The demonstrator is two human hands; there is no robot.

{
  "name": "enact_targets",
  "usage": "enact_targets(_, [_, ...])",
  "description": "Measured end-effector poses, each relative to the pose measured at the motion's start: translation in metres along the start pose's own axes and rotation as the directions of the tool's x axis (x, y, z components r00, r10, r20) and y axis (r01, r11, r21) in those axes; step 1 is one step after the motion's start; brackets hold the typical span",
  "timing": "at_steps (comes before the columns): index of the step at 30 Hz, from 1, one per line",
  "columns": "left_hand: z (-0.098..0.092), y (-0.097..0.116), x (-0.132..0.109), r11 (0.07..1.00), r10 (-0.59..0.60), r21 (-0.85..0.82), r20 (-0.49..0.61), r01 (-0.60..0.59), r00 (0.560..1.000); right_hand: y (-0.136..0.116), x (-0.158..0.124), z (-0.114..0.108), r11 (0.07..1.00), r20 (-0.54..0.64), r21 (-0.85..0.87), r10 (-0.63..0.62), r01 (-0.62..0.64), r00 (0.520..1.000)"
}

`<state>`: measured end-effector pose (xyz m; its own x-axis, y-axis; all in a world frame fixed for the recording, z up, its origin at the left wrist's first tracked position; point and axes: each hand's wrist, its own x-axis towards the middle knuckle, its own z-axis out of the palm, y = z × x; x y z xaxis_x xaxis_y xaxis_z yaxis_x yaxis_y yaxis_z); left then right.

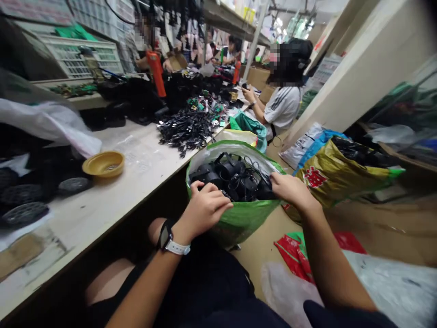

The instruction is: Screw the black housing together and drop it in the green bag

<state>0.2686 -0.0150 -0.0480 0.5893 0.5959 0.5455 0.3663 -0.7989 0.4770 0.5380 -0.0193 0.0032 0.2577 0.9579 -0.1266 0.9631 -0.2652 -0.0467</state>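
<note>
A green woven bag (246, 218) with a pale lining stands open in front of my knees. It is full of black headphones (227, 171) with thin black cables. My left hand (209, 207) has its fingers curled over the near left rim of the bag. At the right rim, my right hand (293, 190) is closed on the bag's edge. Its fingertips reach inside, close to the black headphones, and are partly hidden. My left wrist carries a watch with a white strap (177, 247).
Left is a long white workbench (146, 168) with a yellow bowl (104, 165) and a pile of black cables (187, 127). A golden sack (321, 173) stands right; plastic bags (385, 278) lie on the floor. A person in a white shirt (283, 107) sits farther along the bench.
</note>
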Motion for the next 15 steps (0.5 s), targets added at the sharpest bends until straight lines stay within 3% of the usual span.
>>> enact_targets(2, [-0.010, -0.001, -0.012, 0.998, -0.053, 0.017, -0.092, 0.055, 0.994, -0.026, -0.022, 0.000, 0.998, -0.191, 0.047, -0.025, 0.035, 0.981])
enact_targets(3, [-0.018, -0.007, -0.019, 0.994, -0.097, 0.034, -0.168, 0.104, 0.981, -0.042, -0.031, 0.003, 0.987, -0.273, 0.111, -0.078, 0.112, 0.959])
enact_targets(4, [-0.028, -0.018, -0.026, 0.984, -0.146, 0.059, -0.270, 0.168, 0.952, -0.059, -0.039, 0.008, 0.927, -0.380, 0.250, -0.173, 0.281, 0.909])
enact_targets(5, [-0.040, -0.032, -0.035, 0.965, -0.197, 0.087, -0.387, 0.248, 0.901, -0.076, -0.043, 0.015, 0.832, -0.411, 0.338, -0.291, 0.441, 0.864])
enact_targets(7, [-0.070, -0.069, -0.055, 0.894, -0.271, 0.123, -0.617, 0.431, 0.739, -0.114, -0.045, 0.031, 0.706, -0.312, 0.403, -0.492, 0.582, 0.813])
enact_targets(9, [-0.101, -0.106, -0.075, 0.803, -0.317, 0.097, -0.766, 0.588, 0.560, -0.153, -0.037, 0.047, 0.732, -0.048, 0.348, -0.611, 0.586, 0.790])
enact_targets(11, [-0.122, -0.132, -0.092, 0.731, -0.400, 0.002, -0.809, 0.682, 0.431, -0.188, -0.023, 0.061, 0.800, 0.235, 0.225, -0.598, 0.556, 0.766])
enact_targets(13, [-0.128, -0.143, -0.100, 0.676, -0.558, -0.127, -0.731, 0.725, 0.392, -0.213, -0.008, 0.069, 0.832, 0.408, 0.135, -0.542, 0.539, 0.734])
enact_targets(15, [-0.121, -0.142, -0.100, 0.613, -0.736, -0.249, -0.526, 0.750, 0.427, -0.227, 0.003, 0.068, 0.836, 0.467, 0.119, -0.523, 0.536, 0.713])
